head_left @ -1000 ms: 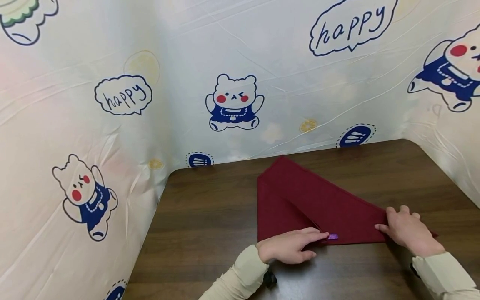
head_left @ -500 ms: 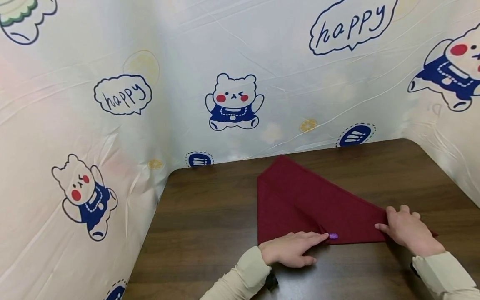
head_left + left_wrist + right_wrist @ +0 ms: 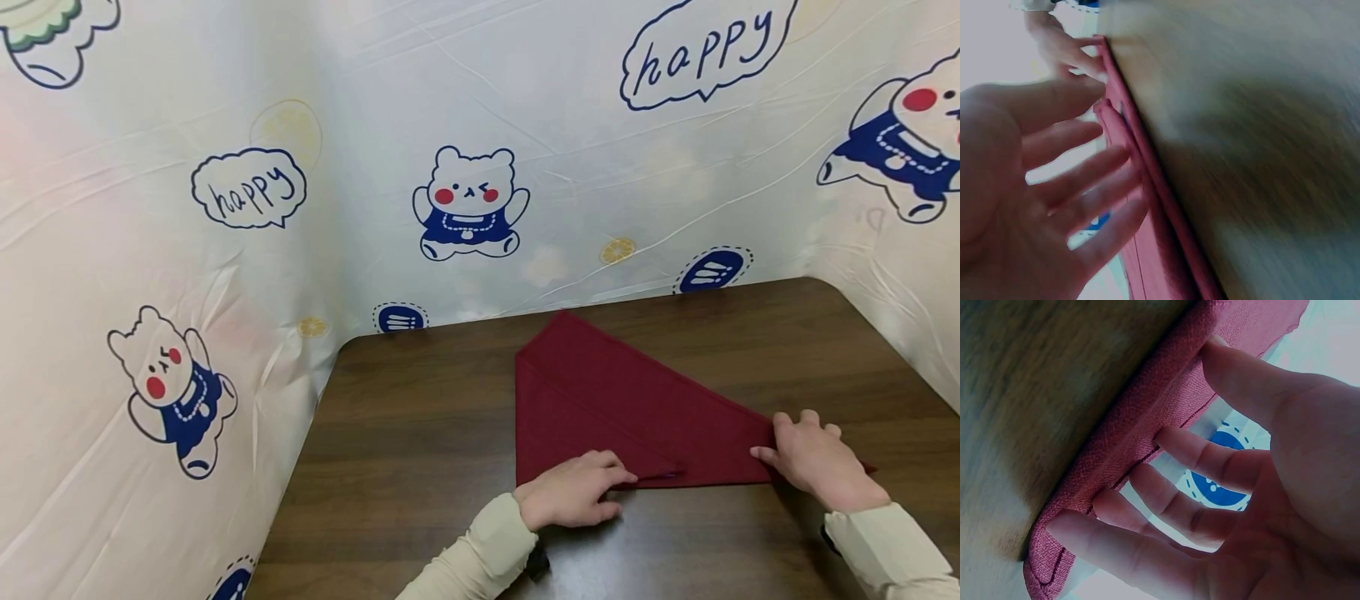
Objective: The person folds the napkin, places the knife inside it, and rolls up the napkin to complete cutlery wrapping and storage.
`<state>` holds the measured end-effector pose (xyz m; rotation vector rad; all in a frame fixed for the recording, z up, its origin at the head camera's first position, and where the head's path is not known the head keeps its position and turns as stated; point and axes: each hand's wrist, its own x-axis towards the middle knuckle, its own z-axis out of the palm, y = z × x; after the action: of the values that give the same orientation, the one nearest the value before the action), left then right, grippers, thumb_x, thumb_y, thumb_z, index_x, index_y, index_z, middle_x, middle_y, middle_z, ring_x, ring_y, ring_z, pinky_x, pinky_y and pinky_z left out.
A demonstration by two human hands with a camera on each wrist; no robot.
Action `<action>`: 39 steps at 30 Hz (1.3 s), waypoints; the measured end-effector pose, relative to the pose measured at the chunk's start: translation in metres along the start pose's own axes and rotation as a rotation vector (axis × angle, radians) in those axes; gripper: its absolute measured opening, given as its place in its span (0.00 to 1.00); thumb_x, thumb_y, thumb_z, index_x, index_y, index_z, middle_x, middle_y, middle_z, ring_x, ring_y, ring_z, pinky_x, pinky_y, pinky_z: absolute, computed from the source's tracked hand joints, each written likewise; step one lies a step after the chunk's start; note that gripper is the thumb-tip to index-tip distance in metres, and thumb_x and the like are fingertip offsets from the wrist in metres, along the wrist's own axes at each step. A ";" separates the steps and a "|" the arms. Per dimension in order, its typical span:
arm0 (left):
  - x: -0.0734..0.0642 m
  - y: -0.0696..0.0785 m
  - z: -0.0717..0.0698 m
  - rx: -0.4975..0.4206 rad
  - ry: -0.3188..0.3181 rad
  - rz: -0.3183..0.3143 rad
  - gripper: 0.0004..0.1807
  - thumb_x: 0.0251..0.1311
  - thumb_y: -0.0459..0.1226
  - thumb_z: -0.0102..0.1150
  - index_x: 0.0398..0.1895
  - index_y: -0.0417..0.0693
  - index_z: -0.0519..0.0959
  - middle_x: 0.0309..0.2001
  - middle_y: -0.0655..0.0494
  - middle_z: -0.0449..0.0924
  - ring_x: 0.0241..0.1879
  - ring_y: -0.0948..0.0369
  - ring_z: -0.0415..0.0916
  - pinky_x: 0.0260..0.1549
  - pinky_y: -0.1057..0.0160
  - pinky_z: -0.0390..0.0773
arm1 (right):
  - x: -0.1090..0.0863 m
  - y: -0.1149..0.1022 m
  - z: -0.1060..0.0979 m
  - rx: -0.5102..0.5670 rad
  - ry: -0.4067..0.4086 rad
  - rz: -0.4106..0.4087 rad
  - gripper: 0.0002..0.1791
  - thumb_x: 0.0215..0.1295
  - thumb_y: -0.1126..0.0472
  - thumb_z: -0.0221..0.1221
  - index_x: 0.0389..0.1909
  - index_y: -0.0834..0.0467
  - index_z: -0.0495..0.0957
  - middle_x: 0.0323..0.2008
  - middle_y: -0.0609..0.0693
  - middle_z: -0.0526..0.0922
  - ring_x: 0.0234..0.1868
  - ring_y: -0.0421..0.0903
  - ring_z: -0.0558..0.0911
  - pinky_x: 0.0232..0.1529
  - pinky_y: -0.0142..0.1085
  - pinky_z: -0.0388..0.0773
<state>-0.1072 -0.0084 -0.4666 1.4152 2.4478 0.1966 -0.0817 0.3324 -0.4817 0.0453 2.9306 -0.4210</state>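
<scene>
Head view, printed on pale backdrop [image 3: 360, 108]: "happy" in left bubble [image 3: 249, 188], left of frame; "happy" again in larger bubble [image 3: 708, 54], upper right. Blue oval [image 3: 712, 271], right of centre: white strokes resembling exclamation marks.

Matt, coarse-woven cloth [image 3: 637, 392]; faintly glossy, wood-grained tabletop [image 3: 420, 425]; smooth, sheeny, plastic-looking backdrop [image 3: 360, 125]

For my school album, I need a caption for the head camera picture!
Left hand and right hand at a folded red cloth on a brown table.
</scene>
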 end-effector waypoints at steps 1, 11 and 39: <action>0.000 -0.001 0.001 0.027 0.035 -0.032 0.21 0.64 0.45 0.58 0.61 0.58 0.75 0.52 0.65 0.74 0.49 0.71 0.71 0.46 0.77 0.69 | 0.000 0.000 0.000 -0.001 0.002 -0.001 0.29 0.60 0.50 0.63 0.41 0.75 0.68 0.33 0.74 0.67 0.29 0.67 0.67 0.24 0.56 0.73; -0.004 -0.011 0.010 0.215 0.194 -0.223 0.09 0.55 0.43 0.67 0.40 0.59 0.82 0.35 0.63 0.77 0.33 0.65 0.75 0.28 0.69 0.72 | 0.001 0.001 -0.001 -0.012 0.010 0.002 0.29 0.60 0.51 0.63 0.40 0.75 0.68 0.32 0.73 0.67 0.29 0.66 0.67 0.25 0.57 0.73; -0.006 -0.018 0.016 0.249 0.271 -0.151 0.04 0.56 0.39 0.62 0.27 0.60 0.82 0.27 0.67 0.77 0.26 0.69 0.77 0.22 0.71 0.71 | 0.000 -0.001 -0.002 -0.004 -0.015 0.001 0.30 0.60 0.50 0.63 0.42 0.75 0.68 0.32 0.74 0.67 0.30 0.67 0.68 0.24 0.56 0.74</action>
<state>-0.1140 -0.0234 -0.4858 1.3673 2.8737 0.0527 -0.0819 0.3321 -0.4796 0.0427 2.9169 -0.4141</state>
